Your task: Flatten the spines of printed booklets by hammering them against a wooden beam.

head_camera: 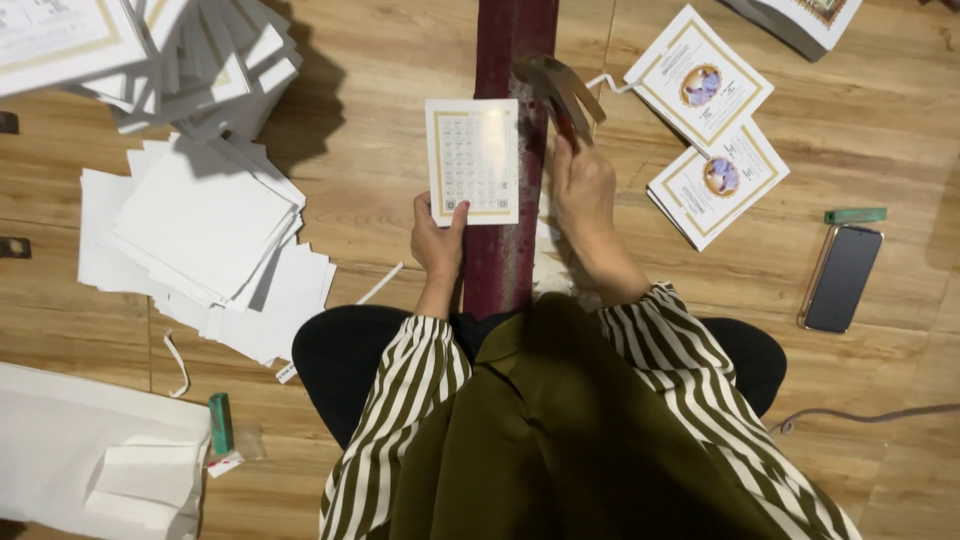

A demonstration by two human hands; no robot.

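On a wooden floor (400,90), beside a heap of white sheets (205,240), a dark red block (505,250) carries a printed card (472,160) — pinched at its lower edge by the left hand (438,240). The right hand (585,195) is clenched around a hammer (560,90) — its head just right of the card.

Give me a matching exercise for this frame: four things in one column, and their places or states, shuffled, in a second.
Things:
1. card with gold border
2. hammer
3. phone
4. stack of blank white sheets

Places or states:
A. lying screen-up on the wooden floor, far right
B. gripped in the right hand, raised over the dark red beam
C. heaped on the floor at the left
D. held by its lower edge in the left hand

Pairs: 1-D, 2-B, 3-A, 4-C
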